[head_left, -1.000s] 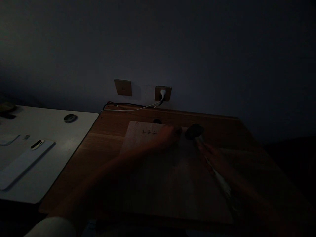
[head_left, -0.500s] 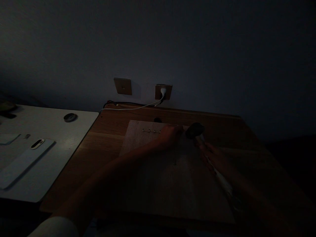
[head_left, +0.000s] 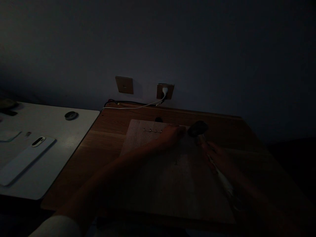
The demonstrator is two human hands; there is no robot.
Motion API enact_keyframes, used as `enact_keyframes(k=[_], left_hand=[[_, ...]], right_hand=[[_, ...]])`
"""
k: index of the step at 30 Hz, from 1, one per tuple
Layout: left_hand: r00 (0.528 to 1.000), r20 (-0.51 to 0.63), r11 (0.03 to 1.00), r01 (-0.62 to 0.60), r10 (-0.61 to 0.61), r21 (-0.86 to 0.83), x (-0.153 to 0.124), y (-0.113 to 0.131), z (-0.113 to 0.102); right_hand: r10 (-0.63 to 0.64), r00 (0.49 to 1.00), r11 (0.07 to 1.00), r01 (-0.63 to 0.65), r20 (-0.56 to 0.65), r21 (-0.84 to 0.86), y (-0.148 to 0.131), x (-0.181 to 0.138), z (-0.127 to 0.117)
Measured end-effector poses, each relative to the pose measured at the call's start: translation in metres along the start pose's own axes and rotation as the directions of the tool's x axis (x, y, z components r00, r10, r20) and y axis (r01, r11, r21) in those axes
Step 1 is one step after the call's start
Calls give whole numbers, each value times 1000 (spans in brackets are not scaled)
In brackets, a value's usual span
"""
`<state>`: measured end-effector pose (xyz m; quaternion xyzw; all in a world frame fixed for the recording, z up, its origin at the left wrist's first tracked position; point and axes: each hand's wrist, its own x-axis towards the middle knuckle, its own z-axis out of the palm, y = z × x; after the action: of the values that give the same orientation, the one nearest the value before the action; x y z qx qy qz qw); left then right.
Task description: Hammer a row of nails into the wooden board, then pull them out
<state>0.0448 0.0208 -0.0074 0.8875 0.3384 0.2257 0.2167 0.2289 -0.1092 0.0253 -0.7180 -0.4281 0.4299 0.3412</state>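
The scene is very dark. A pale wooden board (head_left: 148,171) lies on a brown table (head_left: 106,131). A short row of small metal pins (head_left: 152,130) stands near the board's far edge. My left hand (head_left: 172,135) rests just right of that row, fingers pinched together; what they hold is hidden. My right hand (head_left: 217,157) is wrapped round the pale handle of a hammer (head_left: 197,128). The hammer's dark head sits close to my left fingertips, a little to their right.
A white table (head_left: 49,154) on the left carries a phone (head_left: 24,159), a small round dark object (head_left: 71,115) and other small items. Two wall plates sit behind the brown table; a white plug (head_left: 165,90) and cable run from the right one.
My left hand has crept slightly right along the board's far edge. The hammer head has shifted a little to the right with it. The grip on the handle is unchanged.
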Motion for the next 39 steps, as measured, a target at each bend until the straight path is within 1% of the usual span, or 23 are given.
enact_keyframes(k=[5,7,11,13,15,20,22,24,26,29,31,32,33,34,36,37,38,39], left_hand=[[1000,-11,995,16,-17,-98,1,-6,3],[1000,-2,992,25,-25,-124,1,-9,5],[999,8,987,45,-45,-157,2,-11,8],[999,-1,987,52,-52,-154,2,-11,9],[998,-12,987,63,-65,-145,2,-10,9],[996,-6,988,91,-92,-122,2,-9,7],[996,2,990,88,-88,-109,1,-8,6],[998,7,994,68,-68,-88,0,-7,5],[1000,-7,998,23,-23,-51,-2,-4,3],[995,-75,998,-62,64,23,-4,4,-4],[986,-80,989,-139,143,52,-8,8,-13],[976,-50,976,-208,211,58,-12,10,-19],[953,2,951,-302,302,65,-18,11,-25],[910,67,908,-412,408,73,-25,11,-31],[777,201,777,-622,597,94,-43,9,-40],[721,246,720,-685,648,112,-53,7,-43],[690,271,684,-718,672,133,-62,5,-44],[682,275,668,-728,678,158,-71,4,-44]], right_hand=[[-58,997,997,55,-59,-61,-13,-3,-5],[-76,996,995,73,-40,-67,-18,-5,-8],[-75,996,994,78,37,-77,-28,-8,-9],[-69,997,992,72,29,-101,-30,-9,-6],[-61,998,992,63,17,-112,-30,-8,-2],[-13,995,989,27,98,-144,-25,-5,3],[-7,995,991,19,95,-135,-27,-6,1],[6,998,992,3,70,-125,-29,-10,-2],[21,999,992,-16,44,-122,-30,-13,-6],[15,1000,992,-18,-20,-122,-24,-17,-12],[18,998,993,-25,-60,-116,-17,-18,-17],[32,998,993,-39,-62,-112,-13,-18,-19],[52,997,993,-58,-62,-103,-9,-18,-21],[72,996,993,-77,-60,-89,-5,-18,-23],[90,995,994,-93,-41,-60,2,-17,-25],[85,996,995,-86,-27,-50,5,-17,-25],[74,997,996,-74,-17,-41,9,-17,-25],[66,998,997,-66,-12,-34,12,-16,-24]])
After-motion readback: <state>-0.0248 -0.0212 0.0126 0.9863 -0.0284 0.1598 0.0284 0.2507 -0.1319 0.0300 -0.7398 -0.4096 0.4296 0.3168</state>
